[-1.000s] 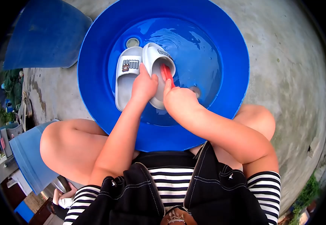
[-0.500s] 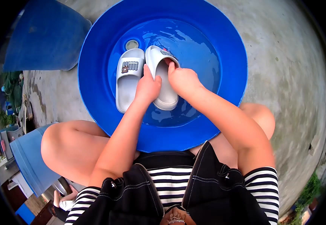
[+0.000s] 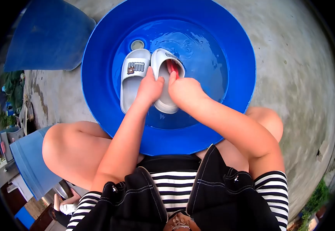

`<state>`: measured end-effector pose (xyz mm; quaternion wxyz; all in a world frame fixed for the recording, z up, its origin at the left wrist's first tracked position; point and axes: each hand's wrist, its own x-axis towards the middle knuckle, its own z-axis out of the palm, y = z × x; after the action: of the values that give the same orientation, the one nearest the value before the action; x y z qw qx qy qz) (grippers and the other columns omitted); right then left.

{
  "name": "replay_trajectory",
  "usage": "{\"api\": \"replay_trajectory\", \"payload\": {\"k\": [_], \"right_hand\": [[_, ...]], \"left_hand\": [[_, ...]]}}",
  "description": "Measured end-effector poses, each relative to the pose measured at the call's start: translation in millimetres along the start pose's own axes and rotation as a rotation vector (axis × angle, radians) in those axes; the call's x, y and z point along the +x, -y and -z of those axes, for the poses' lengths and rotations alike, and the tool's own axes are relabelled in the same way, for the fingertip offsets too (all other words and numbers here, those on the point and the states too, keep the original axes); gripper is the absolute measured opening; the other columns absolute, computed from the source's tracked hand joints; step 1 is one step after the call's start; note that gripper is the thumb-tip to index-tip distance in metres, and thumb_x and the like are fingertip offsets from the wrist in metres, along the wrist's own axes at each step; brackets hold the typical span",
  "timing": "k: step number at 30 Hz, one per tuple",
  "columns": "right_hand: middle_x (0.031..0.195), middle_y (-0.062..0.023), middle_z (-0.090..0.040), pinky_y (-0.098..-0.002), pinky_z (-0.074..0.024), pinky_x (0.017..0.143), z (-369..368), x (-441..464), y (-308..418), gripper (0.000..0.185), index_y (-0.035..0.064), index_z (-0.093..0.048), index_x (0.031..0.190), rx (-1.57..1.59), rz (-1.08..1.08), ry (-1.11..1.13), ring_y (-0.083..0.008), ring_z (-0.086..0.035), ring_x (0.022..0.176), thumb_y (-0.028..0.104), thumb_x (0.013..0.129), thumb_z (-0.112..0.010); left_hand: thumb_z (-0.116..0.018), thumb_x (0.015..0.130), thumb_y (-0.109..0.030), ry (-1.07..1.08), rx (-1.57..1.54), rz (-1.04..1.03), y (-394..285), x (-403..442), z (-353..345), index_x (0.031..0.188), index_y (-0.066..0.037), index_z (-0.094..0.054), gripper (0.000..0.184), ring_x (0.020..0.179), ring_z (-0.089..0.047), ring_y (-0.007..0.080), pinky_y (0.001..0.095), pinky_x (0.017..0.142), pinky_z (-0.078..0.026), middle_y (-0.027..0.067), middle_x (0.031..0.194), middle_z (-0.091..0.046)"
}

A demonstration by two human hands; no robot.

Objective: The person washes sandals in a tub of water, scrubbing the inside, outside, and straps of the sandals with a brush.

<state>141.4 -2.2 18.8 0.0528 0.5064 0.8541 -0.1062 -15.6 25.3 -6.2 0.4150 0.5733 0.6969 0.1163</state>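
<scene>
Closest: black top w/ white stitching (image 3: 136, 204), striped sleeve (image 3: 271, 196) on R arm, bent knees (image 3: 71, 150) either side of blue basin (image 3: 237, 73).

L hand (image 3: 150, 87): pinching inner edge of gray held slipper (image 3: 168, 101), thumb on footbed side, fingers over the edge in the gap btw the pair; can't tell if they also touch other slipper (image 3: 131, 90). R hand (image 3: 186, 91): fist closed round red tool (image 3: 170, 66), prob. a brush, its far end under the strap of held slipper; working end hidden.

Step looks like scrubbing under strap. To do well: L pinch firm so slipper doesn't twist vs. the strokes; brace it low in basin; short strokes along inside of strap, then into the corners where strap meets sole; tilt wrist so knuckles clear the rim. Wet grip could slip, so hold tool close to its head. Easy on the strap, looks soft.

Pos.: both slippers side by side in basin, toes away from person, other slipper w/ bear badge (image 3: 131, 69) facing up. Shallow water (image 3: 210, 50) around; depth unclear. Round plug (image 3: 137, 45) just past the toes.

Farther: concrete floor (image 3: 290, 84), big blue barrel (image 3: 48, 38) upper L, paler blue tub (image 3: 32, 158) by L knee, plants (image 3: 317, 200) far R.
</scene>
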Motion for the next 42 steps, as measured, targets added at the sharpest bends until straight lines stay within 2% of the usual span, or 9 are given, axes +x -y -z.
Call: {"api": "replay_trajectory", "payload": {"k": [10,18,24,28,32,37,39,40,42], "right_hand": [[0.072,-0.0163,-0.072,-0.0399,-0.0573,0.051,-22.4,16.3,-20.2,0.055,-0.0172,-0.052,0.134,-0.002,-0.076,-0.137,-0.0289,-0.072,0.06,0.007,0.085,-0.061],[0.074,-0.016,-0.073,-0.0425,-0.0577,0.054,10.1,-0.4,-12.6,0.053,-0.0154,-0.051,0.134,0.059,-0.015,0.043,-0.032,-0.073,0.062,0.007,0.087,-0.06],[0.073,-0.0116,-0.071,-0.0396,-0.0555,0.048,6.2,-16.9,12.9,0.061,-0.0141,-0.049,0.141,-0.075,-0.025,0.002,-0.0249,-0.073,0.065,0.005,0.085,-0.061],[0.075,-0.0189,-0.071,-0.0428,-0.057,0.055,56.7,-38.6,-1.1,0.049,-0.0116,-0.057,0.132,0.09,0.024,0.087,-0.0308,-0.072,0.066,0.003,0.085,-0.059],[0.101,-0.0142,-0.075,-0.0445,-0.0561,0.081,120.6,-52.8,-74.6,0.048,0.0248,-0.071,0.129,0.344,-0.139,0.171,-0.0339,-0.071,0.097,0.0,0.09,-0.058],[0.111,-0.0109,-0.076,-0.0444,-0.0565,0.085,99.3,-33.6,-125.2,0.037,0.0208,-0.073,0.127,0.222,-0.468,-0.057,-0.0324,-0.071,0.102,0.008,0.098,-0.054],[0.115,-0.0121,-0.075,-0.0442,-0.0584,0.084,74.2,-15.0,-129.4,0.033,0.0145,-0.072,0.126,-0.074,-0.627,0.151,-0.0326,-0.072,0.107,0.012,0.1,-0.052],[0.119,-0.013,-0.074,-0.043,-0.0596,0.083,74.2,-5.7,-122.5,0.032,0.0093,-0.072,0.123,-0.016,-0.571,0.407,-0.0336,-0.072,0.109,0.016,0.102,-0.049],[0.114,-0.0128,-0.076,-0.0423,-0.059,0.087,49.3,-6.9,-102.7,0.03,0.0122,-0.076,0.118,-0.003,-0.469,0.465,-0.0329,-0.071,0.111,0.015,0.099,-0.054]], "left_hand": [[-0.057,0.093,-0.026,0.05,-0.107,0.02,-0.2,3.8,-7.0,0.159,0.005,-0.026,0.079,0.128,-0.059,0.0445,0.043,0.108,-0.046,0.0357,0.137,-0.058],[-0.058,0.093,-0.023,0.134,-0.186,0.086,9.2,5.1,-8.5,0.158,0.004,-0.03,0.076,0.13,-0.059,0.041,0.0409,0.107,-0.047,0.0327,0.139,-0.058],[-0.06,0.094,-0.02,0.038,-0.291,0.085,8.0,6.0,-7.0,0.157,0.003,-0.034,0.072,0.124,-0.063,0.0375,0.0405,0.103,-0.049,0.0283,0.137,-0.061],[-0.062,0.095,-0.022,0.076,-0.485,0.104,13.6,7.8,-3.8,0.155,0.003,-0.038,0.07,0.123,-0.064,0.0379,0.0403,0.102,-0.05,0.0287,0.136,-0.062],[-0.067,0.095,-0.024,-0.086,-0.324,-0.009,35.3,21.8,-23.1,0.155,0.002,-0.033,0.074,0.12,-0.065,0.0405,0.0428,0.1,-0.052,0.0322,0.132,-0.062],[-0.073,0.09,-0.016,-0.069,-0.341,-0.105,50.6,22.1,-33.0,0.152,0.001,-0.03,0.078,0.114,-0.067,0.0424,0.0457,0.096,-0.054,0.033,0.128,-0.063],[-0.07,0.093,-0.015,-0.045,-0.341,-0.042,57.4,24.7,-42.7,0.151,0.001,-0.033,0.071,0.112,-0.068,0.0359,0.0434,0.094,-0.055,0.0264,0.124,-0.066],[-0.068,0.095,-0.015,-0.025,-0.34,0.02,56.3,24.5,-43.6,0.15,0.0,-0.036,0.065,0.111,-0.069,0.0294,0.0411,0.092,-0.056,0.0198,0.119,-0.07],[-0.066,0.097,-0.016,0.157,-0.515,0.188,53.0,20.6,-45.2,0.145,0.002,-0.041,0.057,0.11,-0.07,0.0291,0.0412,0.092,-0.057,0.0187,0.12,-0.069]]}}
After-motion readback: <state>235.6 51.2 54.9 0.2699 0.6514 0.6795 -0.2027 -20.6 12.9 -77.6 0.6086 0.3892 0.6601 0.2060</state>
